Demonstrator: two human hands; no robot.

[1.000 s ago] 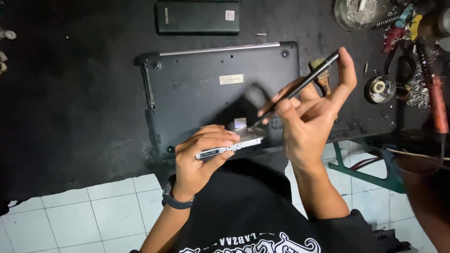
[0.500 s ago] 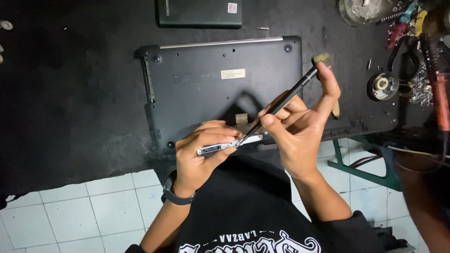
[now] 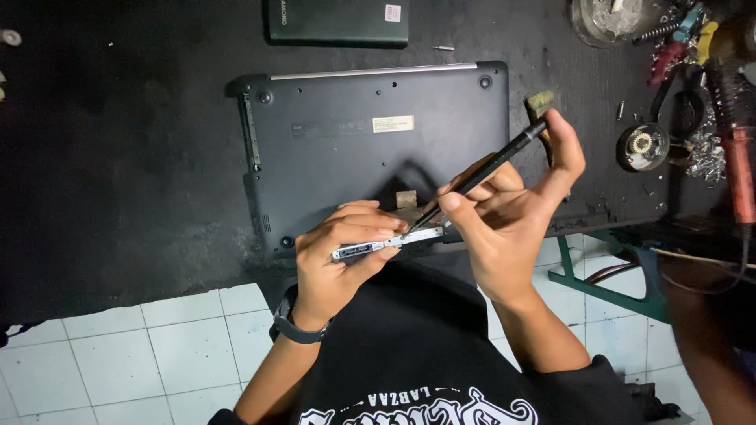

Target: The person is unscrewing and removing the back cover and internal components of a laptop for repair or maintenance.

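Observation:
My left hand [image 3: 340, 256] grips a thin silver drive tray [image 3: 378, 245] edge-on, just in front of the table. My right hand [image 3: 504, 212] holds a black screwdriver [image 3: 480, 173] with its tip resting on the tray's right half. A small brush [image 3: 542, 106] also sticks up from the right hand, pinned by the thumb. Behind both hands a dark laptop [image 3: 370, 149] lies bottom-up on the black table [image 3: 118, 157].
A dark flat device [image 3: 339, 20] lies beyond the laptop. At the right stand a glass bowl [image 3: 610, 20], a round metal part [image 3: 642, 145], loose screws and red-handled tools [image 3: 732, 149]. White floor tiles [image 3: 118, 354] show below. Another person's arm [image 3: 709, 354] is at the lower right.
The right hand has tilted the screwdriver lower and brought its tip onto the tray. The left hand has kept the tray almost still.

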